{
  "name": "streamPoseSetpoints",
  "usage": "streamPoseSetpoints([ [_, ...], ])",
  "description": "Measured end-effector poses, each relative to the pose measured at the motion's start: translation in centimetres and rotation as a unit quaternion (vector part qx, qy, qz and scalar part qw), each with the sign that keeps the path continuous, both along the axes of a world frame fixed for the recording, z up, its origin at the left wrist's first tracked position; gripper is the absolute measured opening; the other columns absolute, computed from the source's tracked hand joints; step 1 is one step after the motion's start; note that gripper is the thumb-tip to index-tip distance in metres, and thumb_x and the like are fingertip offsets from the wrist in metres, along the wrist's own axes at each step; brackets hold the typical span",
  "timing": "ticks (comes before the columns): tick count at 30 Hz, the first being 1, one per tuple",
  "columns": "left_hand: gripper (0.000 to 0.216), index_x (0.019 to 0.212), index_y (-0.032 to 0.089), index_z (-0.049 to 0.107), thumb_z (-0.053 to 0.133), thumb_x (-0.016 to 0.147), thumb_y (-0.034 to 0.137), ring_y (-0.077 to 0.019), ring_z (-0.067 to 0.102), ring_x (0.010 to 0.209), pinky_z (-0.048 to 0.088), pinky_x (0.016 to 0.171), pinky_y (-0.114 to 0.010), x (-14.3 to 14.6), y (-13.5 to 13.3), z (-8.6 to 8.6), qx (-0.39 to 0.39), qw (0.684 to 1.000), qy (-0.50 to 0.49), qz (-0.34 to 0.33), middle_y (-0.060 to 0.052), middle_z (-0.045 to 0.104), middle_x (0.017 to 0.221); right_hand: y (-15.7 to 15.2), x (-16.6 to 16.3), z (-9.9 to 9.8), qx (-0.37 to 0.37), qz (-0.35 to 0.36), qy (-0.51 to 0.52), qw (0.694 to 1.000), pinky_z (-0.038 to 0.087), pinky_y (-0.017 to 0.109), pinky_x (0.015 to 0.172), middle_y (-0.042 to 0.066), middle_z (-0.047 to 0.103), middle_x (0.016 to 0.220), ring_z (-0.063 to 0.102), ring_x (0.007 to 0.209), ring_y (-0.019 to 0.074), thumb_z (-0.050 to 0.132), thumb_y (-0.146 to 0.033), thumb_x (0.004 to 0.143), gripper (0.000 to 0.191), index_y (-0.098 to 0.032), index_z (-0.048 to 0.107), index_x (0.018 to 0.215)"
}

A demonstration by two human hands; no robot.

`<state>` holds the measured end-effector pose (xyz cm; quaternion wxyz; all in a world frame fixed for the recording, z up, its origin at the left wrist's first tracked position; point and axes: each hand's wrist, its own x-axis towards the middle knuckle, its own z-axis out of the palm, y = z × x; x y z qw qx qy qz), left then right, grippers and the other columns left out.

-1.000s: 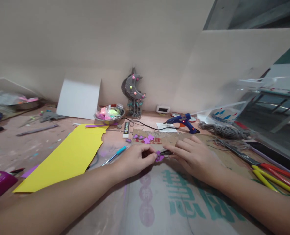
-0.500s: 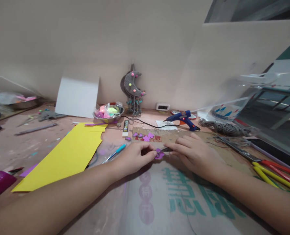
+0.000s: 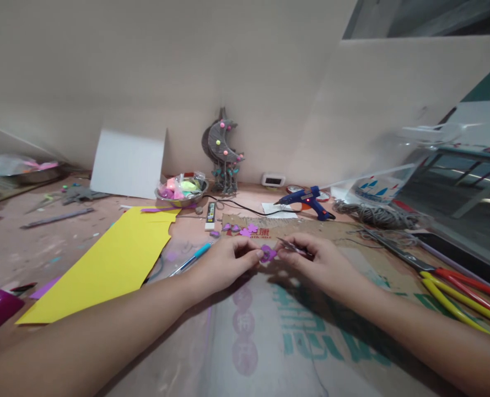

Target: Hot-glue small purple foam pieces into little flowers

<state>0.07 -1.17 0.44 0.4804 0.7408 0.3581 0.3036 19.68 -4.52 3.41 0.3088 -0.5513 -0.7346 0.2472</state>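
Note:
My left hand [image 3: 228, 263] pinches a small purple flower [image 3: 268, 253] between thumb and forefinger, just above the printed sheet. Close on its right, my right hand [image 3: 317, 256] is closed around a slim dark pointed tool [image 3: 295, 248] that looks like tweezers. The tool's tip points up and left, off the flower, while thumb and fingertip are at the flower's right edge. Whether they grip that edge I cannot tell. Behind my hands lie loose purple flowers [image 3: 252, 227] and several small purple pieces [image 3: 227, 227]. A blue pen [image 3: 193, 258] rests beside my left wrist.
A blue glue gun [image 3: 306, 198] with its cable stands at the back, near grey cord [image 3: 375, 214]. Scissors [image 3: 418, 263] and a dark phone [image 3: 463, 259] lie right. Yellow paper [image 3: 104, 264] spreads left. A bowl [image 3: 181, 199] and a moon ornament [image 3: 224, 144] are near the wall.
My right hand has turned, bringing its thumb into view and swinging the dark tool's tip up and away from the flower. The flower has tilted slightly in my left fingers.

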Motion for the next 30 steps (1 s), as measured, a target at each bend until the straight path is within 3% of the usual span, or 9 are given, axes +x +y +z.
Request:
streamPoseSetpoints([
  [6, 0.023, 0.084, 0.016, 0.064, 0.051, 0.084, 0.035, -0.0109, 0.053, 0.068, 0.04, 0.063, -0.02, 0.0, 0.1, 0.0, 0.002, 1.0, -0.01, -0.023, 0.0, 0.062, 0.075, 0.0, -0.8, -0.7, -0.104, -0.006, 0.11, 0.988, 0.036, 0.022, 0.043, -0.001, 0.053, 0.055, 0.044, 0.047, 0.0101, 0.056, -0.048, 0.075, 0.032, -0.016, 0.062, 0.07],
  [12, 0.033, 0.076, 0.015, 0.061, 0.045, 0.086, 0.042, -0.0113, 0.052, 0.066, 0.04, 0.06, -0.021, 0.0, 0.3, -0.2, 0.008, 1.0, -0.013, -0.022, -0.001, 0.06, 0.072, 0.1, -0.7, -1.2, -0.104, -0.007, 0.158, 0.982, 0.031, 0.021, 0.04, -0.005, 0.044, 0.049, 0.038, 0.043, 0.0083, 0.057, -0.052, 0.076, 0.035, -0.017, 0.058, 0.068],
  [24, 0.025, 0.075, 0.016, 0.057, 0.047, 0.085, 0.036, -0.0093, 0.048, 0.061, 0.037, 0.056, -0.02, 0.0, 0.1, -0.1, 0.019, 1.0, 0.01, -0.007, 0.001, 0.057, 0.069, 0.1, -0.9, -1.4, -0.148, 0.001, 0.159, 0.976, 0.033, 0.022, 0.043, -0.003, 0.052, 0.056, 0.042, 0.047, 0.0086, 0.062, -0.044, 0.073, 0.028, -0.016, 0.059, 0.071],
  [30, 0.026, 0.074, 0.016, 0.056, 0.048, 0.085, 0.038, -0.0089, 0.049, 0.061, 0.037, 0.056, -0.02, 0.0, 0.0, -0.1, 0.005, 1.0, -0.007, -0.011, 0.001, 0.056, 0.069, 0.0, -0.8, -1.5, -0.142, 0.008, 0.173, 0.975, 0.032, 0.021, 0.042, -0.003, 0.05, 0.056, 0.04, 0.046, 0.0084, 0.059, -0.048, 0.075, 0.032, -0.016, 0.059, 0.073],
])
